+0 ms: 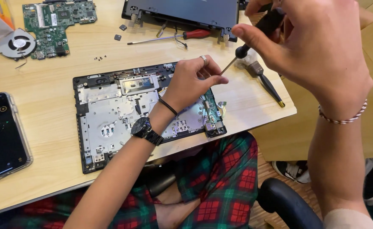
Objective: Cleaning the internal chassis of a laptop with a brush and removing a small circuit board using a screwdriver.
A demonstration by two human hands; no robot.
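Pale wood worktop, wood floor below right. Open laptop base lies at front edge. Left hand over base, fingertips pinching shaft of black-handled screwdriver; right hand closed around handle. Green circuit board and fan far left; phone near left; orange packet in corner.

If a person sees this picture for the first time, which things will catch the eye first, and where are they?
The two hands come first: the right hand, near the camera at upper right, holds a black-handled screwdriver, and the left hand pinches its thin shaft near the tip. Under them, at the middle of the wooden table, lies an opened laptop base showing bare metal. A green circuit board with a fan lies at upper left.
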